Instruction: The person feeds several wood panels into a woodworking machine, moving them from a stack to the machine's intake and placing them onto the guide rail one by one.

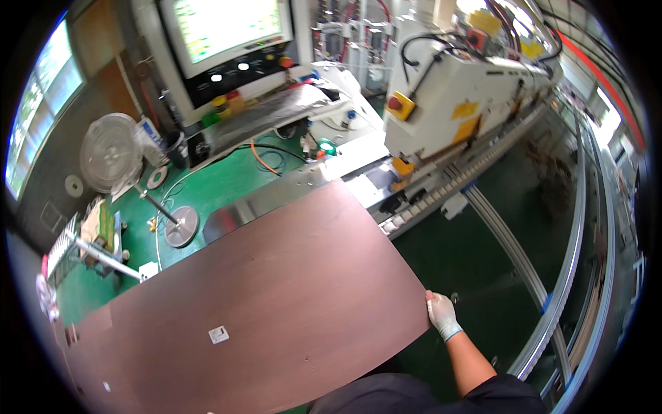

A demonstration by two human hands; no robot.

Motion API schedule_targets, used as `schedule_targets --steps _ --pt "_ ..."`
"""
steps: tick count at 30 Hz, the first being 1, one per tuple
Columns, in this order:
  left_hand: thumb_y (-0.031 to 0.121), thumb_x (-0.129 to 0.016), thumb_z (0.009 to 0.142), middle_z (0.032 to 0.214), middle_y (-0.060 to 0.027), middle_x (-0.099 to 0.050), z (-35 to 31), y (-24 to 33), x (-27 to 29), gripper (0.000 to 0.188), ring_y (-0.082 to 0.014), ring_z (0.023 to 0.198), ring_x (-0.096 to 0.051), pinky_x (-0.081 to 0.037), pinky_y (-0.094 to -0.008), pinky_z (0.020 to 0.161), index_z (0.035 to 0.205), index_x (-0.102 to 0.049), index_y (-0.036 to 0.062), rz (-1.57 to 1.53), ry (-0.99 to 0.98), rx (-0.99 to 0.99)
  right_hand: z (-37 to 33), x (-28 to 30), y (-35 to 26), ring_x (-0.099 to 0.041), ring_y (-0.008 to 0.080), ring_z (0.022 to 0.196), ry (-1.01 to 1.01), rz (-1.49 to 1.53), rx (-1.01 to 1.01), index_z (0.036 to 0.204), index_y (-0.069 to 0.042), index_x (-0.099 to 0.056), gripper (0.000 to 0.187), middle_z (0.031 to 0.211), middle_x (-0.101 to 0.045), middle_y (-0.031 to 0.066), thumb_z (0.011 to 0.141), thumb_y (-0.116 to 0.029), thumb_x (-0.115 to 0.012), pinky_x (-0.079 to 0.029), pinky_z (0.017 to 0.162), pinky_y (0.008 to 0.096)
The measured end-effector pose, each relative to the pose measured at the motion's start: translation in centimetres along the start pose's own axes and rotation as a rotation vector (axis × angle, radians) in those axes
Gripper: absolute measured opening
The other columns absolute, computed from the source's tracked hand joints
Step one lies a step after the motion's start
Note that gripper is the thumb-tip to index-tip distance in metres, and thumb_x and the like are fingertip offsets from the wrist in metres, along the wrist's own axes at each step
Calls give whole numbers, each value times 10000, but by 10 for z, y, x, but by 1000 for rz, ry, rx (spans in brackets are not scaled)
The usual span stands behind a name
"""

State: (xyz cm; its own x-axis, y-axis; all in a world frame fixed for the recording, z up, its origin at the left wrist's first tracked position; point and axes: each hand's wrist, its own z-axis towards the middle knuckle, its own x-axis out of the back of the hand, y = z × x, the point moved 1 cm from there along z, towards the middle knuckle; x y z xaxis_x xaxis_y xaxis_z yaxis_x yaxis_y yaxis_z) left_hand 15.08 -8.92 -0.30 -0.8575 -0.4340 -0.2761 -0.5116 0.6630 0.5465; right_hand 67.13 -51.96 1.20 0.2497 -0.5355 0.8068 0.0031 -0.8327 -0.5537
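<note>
Across the lower middle of the view stretches a long, flat brown panel (276, 276), running from the lower left up toward a white machine (441, 103). At its right-hand corner the person's right hand (443, 316), in a pale glove with a bare forearm behind it, has its fingers closed on the panel's edge. The left hand is out of sight, so how its fingers stand cannot be told. A small white label (218, 334) with dark print lies on the panel's upper face, and a second, smaller pale patch (107, 386) shows near the lower left.

Beyond the panel's far corner, a shiny metal strip (276, 196) runs along its far edge; whether the two touch is unclear. The machine carries a red button on a yellow box (400, 105), and a row of pale rollers (441, 205) runs along its base. To the right, curved-looking metal rails (562, 303) pass over a dark green floor (448, 259).

Further back, a bright screen (227, 31) stands above a desk (276, 114) with yellow rolls (221, 105) near its left end. On the left, a pedestal fan (108, 153) leans in the view, its round base (181, 226) on green flooring.
</note>
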Motion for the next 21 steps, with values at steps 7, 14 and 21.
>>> schedule_targets --steps 7,14,21 --pt "674 -415 976 1489 -86 -535 -15 -13 -2 751 -347 1373 -467 -408 -539 1129 1481 -490 124 117 124 36 20 25 18 -703 367 846 116 225 -58 949 31 -724 441 876 -723 211 1017 -373 -561 -530 764 405" --pt "664 -449 957 1472 -78 -556 -37 -60 -34 744 -337 1357 -481 -397 -548 1126 1476 -500 133 128 211 35 53 46 39 -710 321 812 195 239 -41 925 39 -728 390 841 -728 183 994 -328 -616 -528 745 382" --pt "683 -454 937 1543 -67 -485 -39 -90 -32 787 -331 1414 -409 -310 -566 1163 1509 -456 143 171 253 27 79 62 73 -707 330 806 226 196 -27 914 31 -735 348 837 -728 180 983 -289 -616 -530 746 395"
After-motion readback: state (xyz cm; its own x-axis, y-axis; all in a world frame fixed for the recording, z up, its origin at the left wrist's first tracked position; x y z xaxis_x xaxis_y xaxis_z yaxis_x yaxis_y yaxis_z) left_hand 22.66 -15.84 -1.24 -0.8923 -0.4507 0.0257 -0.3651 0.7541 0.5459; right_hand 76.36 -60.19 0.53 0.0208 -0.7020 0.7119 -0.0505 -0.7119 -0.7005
